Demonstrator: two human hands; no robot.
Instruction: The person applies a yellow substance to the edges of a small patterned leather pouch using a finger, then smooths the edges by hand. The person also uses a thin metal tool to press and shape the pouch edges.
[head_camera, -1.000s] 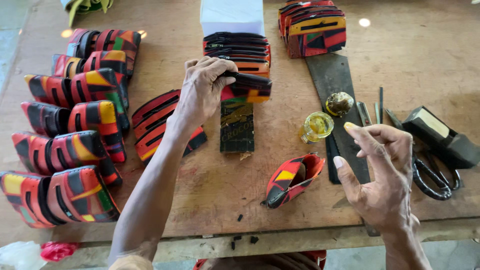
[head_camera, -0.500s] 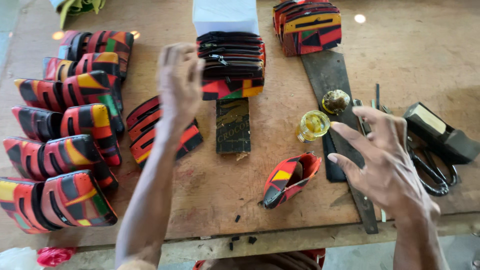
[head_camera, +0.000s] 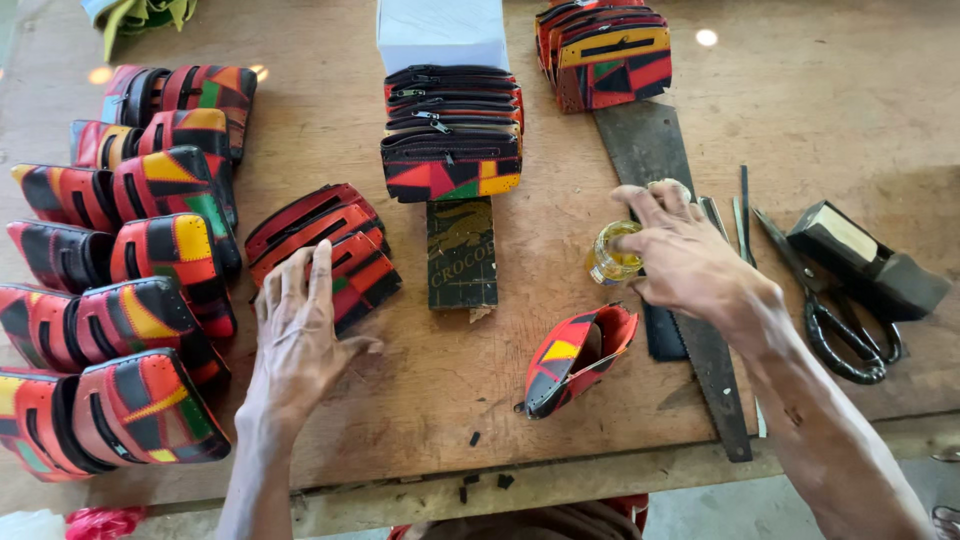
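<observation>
Head view, only one: I'm at the desk (head_camera: 800, 90). My left hand (head_camera: 300, 340) lies flat, fingers (head_camera: 320, 270) spread, tips on the near end of a small stack of red-orange pouches (head_camera: 320, 245) left of centre. Nothing gripped, just resting on it.

My right hand (head_camera: 690, 265) is on the small glass jar (head_camera: 610, 252) right of centre; fingers curled round its top and far side, a light pinch rather than a full fist. Jar stands upright on the desk, just left of the dark strip (head_camera: 670, 250) that runs near-to-far under my hand. Clear glass, yellowish content, looks like glue or oil; can't tell which. Lid state hidden by my fingers.

My read: step in hand is getting at the jar, with the half-made patchwork piece (head_camera: 575, 360) lying open just near of it. Next move needs a steady hold on the jar so it doesn't tip, and left hand free for the piece.

Around: rows of finished patchwork cases (head_camera: 130, 300) at left, zipped purse stack (head_camera: 450, 135) at far centre against a white box (head_camera: 440, 35), dark card (head_camera: 460, 255) near of it, scissors (head_camera: 840, 320) and a black block (head_camera: 865, 255) at right.
</observation>
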